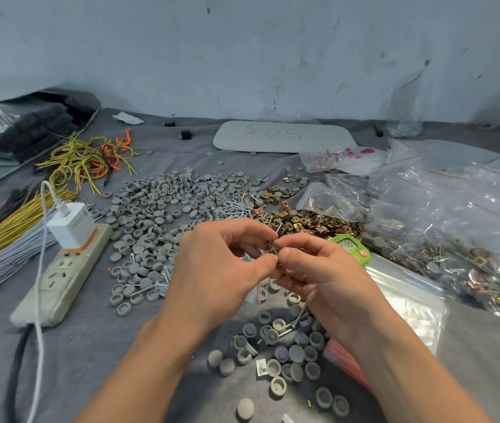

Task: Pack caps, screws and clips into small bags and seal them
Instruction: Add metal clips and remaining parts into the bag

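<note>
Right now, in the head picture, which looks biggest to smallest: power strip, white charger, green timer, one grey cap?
1. power strip
2. white charger
3. green timer, partly hidden behind the right hand, so its rank against the charger is unsure
4. grey cap

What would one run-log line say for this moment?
left hand: pinches clip stack | right hand: pinches same stack | caps: loose on cloth | filled bags: piled at right
</note>
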Motion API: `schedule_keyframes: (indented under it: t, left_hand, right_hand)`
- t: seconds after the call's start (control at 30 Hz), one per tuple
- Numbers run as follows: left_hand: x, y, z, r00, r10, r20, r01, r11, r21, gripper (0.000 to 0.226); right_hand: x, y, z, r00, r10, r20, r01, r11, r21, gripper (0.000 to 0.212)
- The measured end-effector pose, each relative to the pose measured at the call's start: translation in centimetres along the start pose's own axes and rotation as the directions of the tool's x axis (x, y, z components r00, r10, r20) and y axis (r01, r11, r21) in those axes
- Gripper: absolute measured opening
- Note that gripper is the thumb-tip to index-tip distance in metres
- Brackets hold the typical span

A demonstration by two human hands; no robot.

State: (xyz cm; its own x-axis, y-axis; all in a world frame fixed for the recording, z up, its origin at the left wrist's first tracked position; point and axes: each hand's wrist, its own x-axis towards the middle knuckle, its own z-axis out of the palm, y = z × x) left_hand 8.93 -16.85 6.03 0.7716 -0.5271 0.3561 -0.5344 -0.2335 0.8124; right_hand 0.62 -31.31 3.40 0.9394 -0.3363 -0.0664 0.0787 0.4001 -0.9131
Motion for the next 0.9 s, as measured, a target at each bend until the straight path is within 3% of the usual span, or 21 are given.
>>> schedule_keyframes:
  t: [0.6, 0.9]
  left_hand:
    - [0.20, -0.44, -0.17, 0.993, -0.098, 0.069, 0.105, 0.989, -0.103, 0.027]
    - [0.45, -0.55, -0.17, 0.983, -0.149, 0.106, 0.164, 0.974, -0.158, 0.020]
  right_hand:
    - [-0.06, -0.06, -0.10, 0.995, -0.094, -0.030, 0.093, 0.994, -0.055, 0.019]
    - [0.00, 0.15, -0.41, 0.977, -0.207, -0.056, 0.186, 0.949, -0.256, 0.023]
